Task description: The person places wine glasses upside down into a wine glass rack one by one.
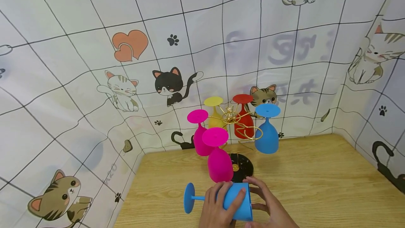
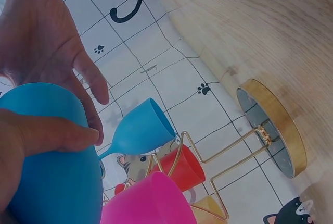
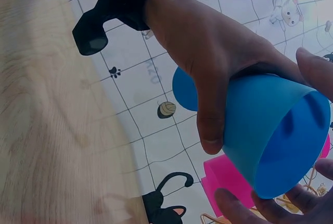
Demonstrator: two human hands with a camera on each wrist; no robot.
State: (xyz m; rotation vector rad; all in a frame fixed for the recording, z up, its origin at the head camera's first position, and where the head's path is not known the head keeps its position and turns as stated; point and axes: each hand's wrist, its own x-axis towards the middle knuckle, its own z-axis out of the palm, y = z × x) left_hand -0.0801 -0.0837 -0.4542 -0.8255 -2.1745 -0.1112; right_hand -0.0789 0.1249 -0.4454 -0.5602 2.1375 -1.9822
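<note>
A blue plastic goblet point(image 1: 235, 201) lies sideways in my left hand point(image 1: 218, 203), its foot to the left and its mouth to the right. The left fingers and thumb wrap round the bowl. At the mouth is my right hand point(image 1: 272, 207), its fingers loosely spread around the rim; in the right wrist view point(image 3: 296, 211) some fingertips are right at the edge. Just beyond the hands stands a gold wire goblet rack point(image 1: 242, 129), from which goblets hang upside down: two pink goblets point(image 1: 220, 164), a yellow one point(image 1: 213, 102), a red one point(image 1: 243, 126) and another blue one point(image 1: 267, 136).
The rack's round black base point(image 1: 245, 166) rests on a wood-grain table point(image 1: 316, 175). Behind and at both sides rises a white grid-patterned covering point(image 1: 202, 27) with printed cats, hearts and paws. The nearer pink goblet hangs close over the held one.
</note>
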